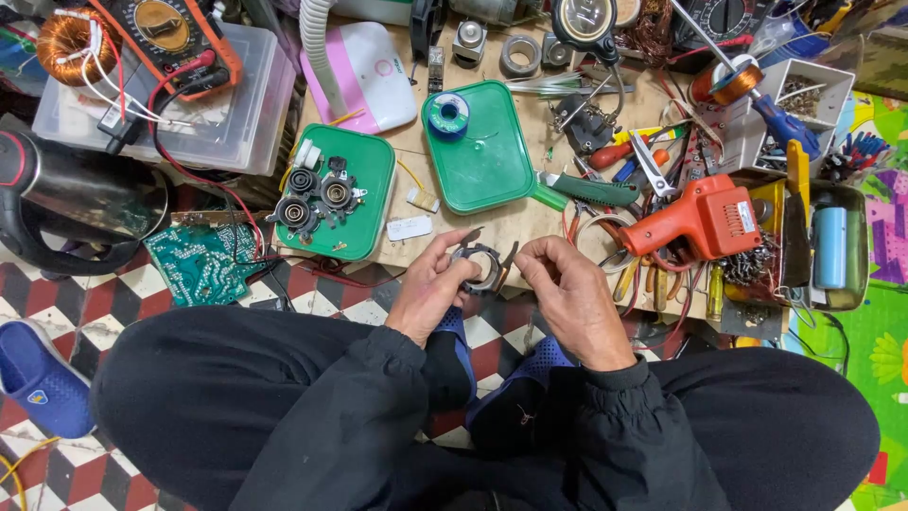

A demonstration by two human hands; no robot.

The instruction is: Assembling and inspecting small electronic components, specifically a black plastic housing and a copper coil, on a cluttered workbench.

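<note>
A small dark ring-shaped part (480, 255) with metal tabs is pinched between both hands above my crossed legs. My left hand (430, 289) grips its left side with thumb and fingers. My right hand (566, 293) holds its right edge with curled fingers. Just beyond the hands lies a green tray (364, 175) carrying three similar round black parts (312, 194). A second green tray (482, 156) holds a spool of solder wire (447, 114).
An orange soldering gun (705, 220), pliers (591, 189), screwdrivers and wire coils crowd the low wooden board at right. A green circuit board (194, 260), a black kettle base (80, 203), a multimeter (170, 38) on a clear plastic box and a blue slipper (38, 374) lie left.
</note>
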